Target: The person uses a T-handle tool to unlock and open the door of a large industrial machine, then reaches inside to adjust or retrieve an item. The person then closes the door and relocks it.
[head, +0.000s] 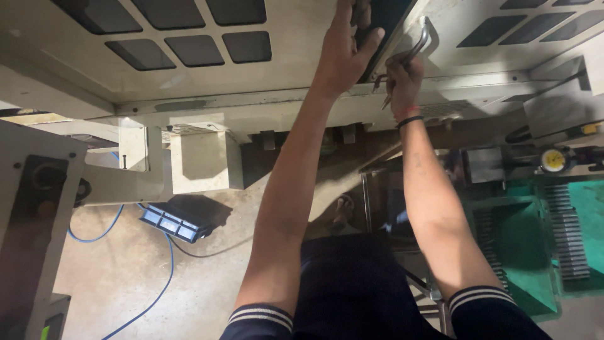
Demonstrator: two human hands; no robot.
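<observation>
My left hand (pixel 345 47) reaches forward and grips the edge of a dark panel (pixel 385 19) set in a grey machine housing (pixel 296 38), fingers curled over the rim. Just to its right, my right hand (pixel 404 79) is closed around a thin dark metal tool (pixel 382 85), probably a hex key, at the lower end of a bent metal bar handle (pixel 421 36). A black band sits on my right wrist. The tool's tip and what it touches are hidden by my fingers.
A blue pedal box (pixel 173 221) with a blue cable (pixel 165 277) lies on the concrete floor. A grey cabinet (pixel 31 208) stands at the left. A green machine bed (pixel 522 239) with a yellow dial gauge (pixel 553 160) is at the right. My sandalled foot (pixel 343 211) shows below.
</observation>
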